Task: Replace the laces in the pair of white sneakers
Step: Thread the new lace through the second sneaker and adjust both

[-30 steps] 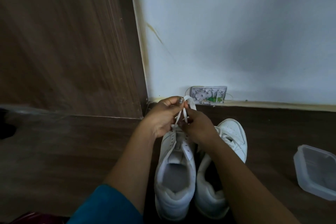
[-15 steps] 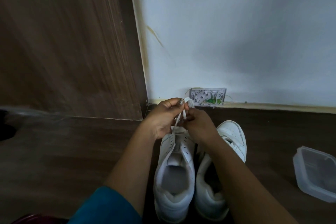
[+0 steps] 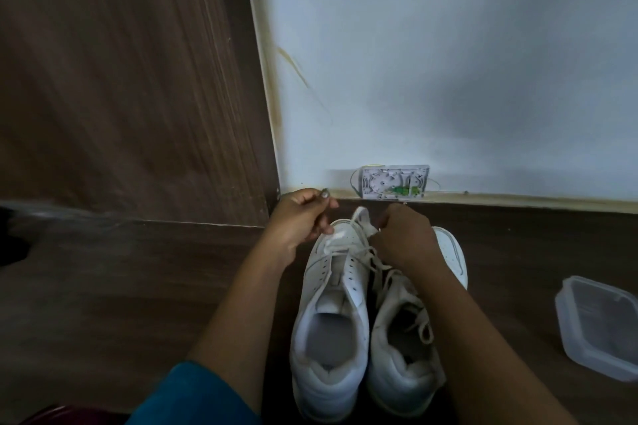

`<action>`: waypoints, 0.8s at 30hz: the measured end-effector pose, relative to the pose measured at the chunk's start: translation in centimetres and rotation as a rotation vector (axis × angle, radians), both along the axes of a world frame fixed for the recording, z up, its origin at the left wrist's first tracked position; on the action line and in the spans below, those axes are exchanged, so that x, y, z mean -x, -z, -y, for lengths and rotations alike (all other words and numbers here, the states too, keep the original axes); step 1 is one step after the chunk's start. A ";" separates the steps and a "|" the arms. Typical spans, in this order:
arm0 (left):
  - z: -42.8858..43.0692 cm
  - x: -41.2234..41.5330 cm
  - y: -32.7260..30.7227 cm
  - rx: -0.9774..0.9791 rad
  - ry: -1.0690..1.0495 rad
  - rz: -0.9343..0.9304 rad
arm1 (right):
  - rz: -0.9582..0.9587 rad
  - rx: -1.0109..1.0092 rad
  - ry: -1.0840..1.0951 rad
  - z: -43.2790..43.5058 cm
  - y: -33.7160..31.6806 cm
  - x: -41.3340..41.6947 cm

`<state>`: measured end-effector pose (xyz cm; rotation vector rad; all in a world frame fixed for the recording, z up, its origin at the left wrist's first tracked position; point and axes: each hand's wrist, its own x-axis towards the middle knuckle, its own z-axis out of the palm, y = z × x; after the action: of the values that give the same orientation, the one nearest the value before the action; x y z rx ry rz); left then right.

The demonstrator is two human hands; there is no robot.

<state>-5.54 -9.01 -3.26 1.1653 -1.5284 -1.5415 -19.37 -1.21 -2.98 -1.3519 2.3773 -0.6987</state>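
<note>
Nearest, a teal sleeve [image 3: 193, 393] at the lower edge. Then a pair of white sneakers on the dark wooden floor [image 3: 103, 286], heels toward the person, side by side and touching: left sneaker [image 3: 331, 338] and right sneaker [image 3: 400, 355]. A clear plastic container [image 3: 600, 328] lies well apart to the right. At the left sneaker's toe end, the left hand [image 3: 297, 221] has its grip pinched on one blurred end of the white lace [image 3: 361, 216], and the right hand [image 3: 404, 238] has its grip curled round the other. Beyond, a small open white box [image 3: 393, 182] sits at the foot of the pale wall [image 3: 448, 62], with a wooden panel [image 3: 121, 79] to the left.
</note>
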 end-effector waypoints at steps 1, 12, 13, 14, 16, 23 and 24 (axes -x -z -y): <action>0.3 -0.2 0.4 -0.008 -0.046 0.026 | -0.016 -0.033 0.012 -0.1 0.0 -0.1; 0.0 -1.7 1.7 0.156 0.347 0.468 | -0.251 -0.091 -0.389 -0.1 -0.2 -1.4; 0.1 -1.8 1.8 0.169 0.333 0.442 | -0.255 -0.089 -0.380 -0.1 -0.1 -1.4; 0.1 -1.8 2.1 0.185 0.316 0.428 | -0.260 -0.091 -0.369 0.0 0.1 -1.4; 0.4 -1.9 2.6 0.227 0.271 0.428 | -0.266 -0.110 -0.356 0.0 0.3 -1.3; 0.6 -2.5 3.3 0.195 0.244 0.247 | -0.255 -0.137 -0.388 0.1 0.5 -1.2; 0.5 -2.5 3.4 0.184 0.237 0.226 | -0.257 -0.132 -0.388 0.2 0.5 -1.2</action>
<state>-3.06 -9.51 -6.61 1.1130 -1.9747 -1.4168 -18.20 -1.38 -3.49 -1.8622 2.1921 -0.2692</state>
